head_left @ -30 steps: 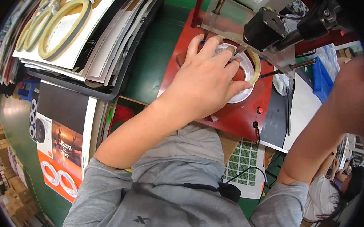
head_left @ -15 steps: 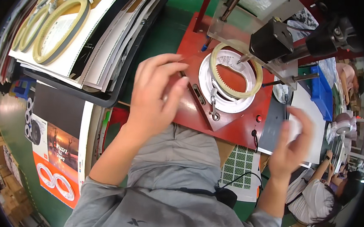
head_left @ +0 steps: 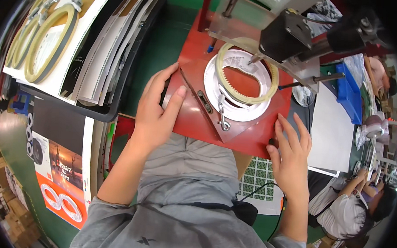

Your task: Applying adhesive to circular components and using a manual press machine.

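Observation:
A red machine base (head_left: 248,139) stands in front of me. My left hand (head_left: 155,112) lies along its left edge, thumb on the top, fingers extended. At its right front corner is my right hand (head_left: 293,153), fingers spread; the fingertips meet the edge where a red button showed earlier, now hidden. Both hands hold nothing. On the base sits a white round part (head_left: 210,85) with a rounded opening. Over it rests a cream toothed ring (head_left: 276,79), tied to a metal clip (head_left: 223,119). A clear plate (head_left: 241,32) with a black block (head_left: 285,35) overhangs them.
On the left, a black tray (head_left: 112,111) carries stacked printed sheets and several cream rings (head_left: 34,73). Printed boards (head_left: 59,132) stand below it. A white sheet (head_left: 331,138) and a blue bin (head_left: 348,95) lie right. Another person (head_left: 340,207) works at far right.
My left hand has come down onto the base's left edge. The right hand has moved left to the right front corner. The machine and its rings appear slightly farther left in view.

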Demonstrator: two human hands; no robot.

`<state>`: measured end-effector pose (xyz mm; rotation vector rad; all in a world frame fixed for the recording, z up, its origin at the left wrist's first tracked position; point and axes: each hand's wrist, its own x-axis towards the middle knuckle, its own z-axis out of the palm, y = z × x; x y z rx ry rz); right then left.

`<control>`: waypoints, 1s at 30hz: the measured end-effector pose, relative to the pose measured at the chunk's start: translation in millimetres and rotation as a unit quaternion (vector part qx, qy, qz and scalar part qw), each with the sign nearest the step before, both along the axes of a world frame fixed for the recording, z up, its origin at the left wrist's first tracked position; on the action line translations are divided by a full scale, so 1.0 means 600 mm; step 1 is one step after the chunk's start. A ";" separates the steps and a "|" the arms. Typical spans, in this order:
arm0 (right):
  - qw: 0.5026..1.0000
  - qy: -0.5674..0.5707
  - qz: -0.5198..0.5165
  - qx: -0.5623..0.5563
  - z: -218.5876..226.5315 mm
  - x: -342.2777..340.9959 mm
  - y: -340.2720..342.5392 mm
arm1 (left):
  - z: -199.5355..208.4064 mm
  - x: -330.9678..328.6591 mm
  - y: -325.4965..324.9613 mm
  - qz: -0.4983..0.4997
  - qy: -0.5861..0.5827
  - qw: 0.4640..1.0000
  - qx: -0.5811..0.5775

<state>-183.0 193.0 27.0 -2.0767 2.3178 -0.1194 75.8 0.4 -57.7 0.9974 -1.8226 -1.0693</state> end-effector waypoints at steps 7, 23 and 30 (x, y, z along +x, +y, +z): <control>0.988 -0.067 0.022 -0.138 0.023 -0.010 -0.055 | 0.015 0.006 0.001 0.049 -0.056 0.986 -0.149; 0.954 -0.124 0.125 -0.243 -0.031 0.006 -0.138 | 0.104 -0.082 0.014 -0.143 -0.111 0.926 -0.331; 0.950 -0.127 0.147 -0.244 -0.027 -0.001 -0.144 | 0.127 -0.063 -0.012 -0.212 -0.082 0.930 -0.290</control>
